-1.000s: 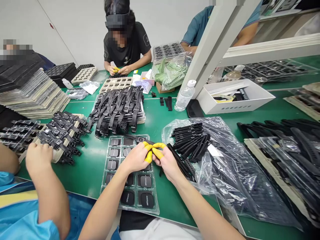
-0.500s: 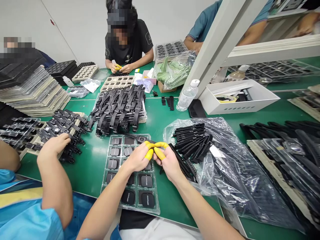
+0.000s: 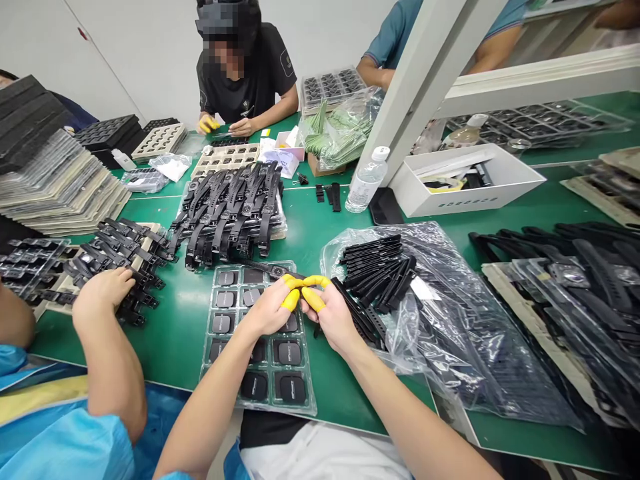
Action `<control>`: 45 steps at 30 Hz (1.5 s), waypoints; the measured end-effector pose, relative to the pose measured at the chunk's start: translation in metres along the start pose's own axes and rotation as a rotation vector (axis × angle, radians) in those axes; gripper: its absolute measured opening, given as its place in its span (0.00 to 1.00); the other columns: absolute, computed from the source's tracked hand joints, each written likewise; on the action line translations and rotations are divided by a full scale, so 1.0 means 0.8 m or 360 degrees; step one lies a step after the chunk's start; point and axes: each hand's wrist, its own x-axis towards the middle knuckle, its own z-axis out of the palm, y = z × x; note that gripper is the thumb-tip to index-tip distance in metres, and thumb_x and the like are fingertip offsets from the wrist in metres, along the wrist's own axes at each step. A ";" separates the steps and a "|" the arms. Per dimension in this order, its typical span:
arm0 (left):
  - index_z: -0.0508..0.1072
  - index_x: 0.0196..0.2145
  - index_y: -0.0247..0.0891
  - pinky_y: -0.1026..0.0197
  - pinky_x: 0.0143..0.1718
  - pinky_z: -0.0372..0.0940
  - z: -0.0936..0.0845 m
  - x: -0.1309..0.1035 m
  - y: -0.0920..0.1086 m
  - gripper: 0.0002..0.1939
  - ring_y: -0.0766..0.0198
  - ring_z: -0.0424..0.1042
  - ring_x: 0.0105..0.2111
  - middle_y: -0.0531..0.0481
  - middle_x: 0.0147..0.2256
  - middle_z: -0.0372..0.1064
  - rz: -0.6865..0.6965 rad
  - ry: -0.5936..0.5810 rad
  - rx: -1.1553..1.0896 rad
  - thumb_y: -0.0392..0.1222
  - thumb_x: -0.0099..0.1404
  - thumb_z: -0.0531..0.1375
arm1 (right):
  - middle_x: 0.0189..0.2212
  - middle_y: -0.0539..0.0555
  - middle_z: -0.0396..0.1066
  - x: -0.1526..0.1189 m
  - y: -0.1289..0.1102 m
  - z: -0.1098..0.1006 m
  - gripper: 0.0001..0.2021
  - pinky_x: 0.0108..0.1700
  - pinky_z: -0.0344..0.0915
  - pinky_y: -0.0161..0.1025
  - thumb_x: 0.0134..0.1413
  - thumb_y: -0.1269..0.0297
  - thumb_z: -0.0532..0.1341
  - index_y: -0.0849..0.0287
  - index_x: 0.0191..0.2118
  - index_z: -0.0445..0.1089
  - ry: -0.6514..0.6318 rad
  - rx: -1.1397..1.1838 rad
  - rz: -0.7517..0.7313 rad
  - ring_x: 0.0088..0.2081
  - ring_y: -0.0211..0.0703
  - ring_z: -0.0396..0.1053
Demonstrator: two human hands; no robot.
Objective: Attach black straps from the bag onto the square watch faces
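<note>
My left hand (image 3: 274, 305) and my right hand (image 3: 334, 315) meet above the upper right of a clear plastic tray (image 3: 269, 405), yellow covers on their fingertips. A black smartwatch (image 3: 279, 271) with its strap reaches out to the left behind my left fingers, which are closed on it. My right fingers pinch a black watch strap (image 3: 316, 330), whose end shows below them; the join between the fingers is hidden. Square black watch pieces (image 3: 289, 353) sit in the tray's compartments.
Black straps (image 3: 373, 250) lie on a plastic bag (image 3: 460, 333) at right. Strapped watches (image 3: 235, 213) are heaped beyond the tray. A neighbour's hand (image 3: 107, 290) touches more watches at left. A bottle (image 3: 367, 181), phone (image 3: 386, 207) and white box (image 3: 470, 193) stand farther back.
The whole view has shifted slightly. My hands keep nearly the same closed pose together. Across the table, the other person's hands have moved apart.
</note>
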 end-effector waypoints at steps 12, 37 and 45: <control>0.70 0.57 0.37 0.49 0.55 0.72 0.001 0.002 0.001 0.18 0.53 0.72 0.51 0.40 0.49 0.71 0.0036 -0.0079 0.0362 0.36 0.72 0.51 | 0.19 0.42 0.65 0.004 0.002 -0.002 0.24 0.23 0.44 0.32 0.50 0.46 0.72 0.55 0.43 0.65 0.0050 0.0059 0.0082 0.19 0.31 0.53; 0.67 0.61 0.36 0.50 0.54 0.70 0.002 0.005 0.002 0.22 0.55 0.71 0.51 0.40 0.51 0.70 0.0213 0.0078 0.0197 0.32 0.72 0.49 | 0.21 0.42 0.66 0.002 -0.001 0.001 0.22 0.23 0.47 0.33 0.55 0.46 0.68 0.53 0.44 0.61 -0.0071 0.0068 -0.0121 0.20 0.32 0.53; 0.71 0.56 0.34 0.45 0.55 0.70 0.000 0.005 -0.007 0.19 0.49 0.71 0.53 0.37 0.51 0.70 0.0202 0.0087 0.0424 0.36 0.71 0.51 | 0.19 0.40 0.66 0.011 0.000 0.002 0.25 0.23 0.47 0.33 0.50 0.46 0.71 0.54 0.43 0.61 -0.0062 0.0152 -0.0060 0.19 0.32 0.54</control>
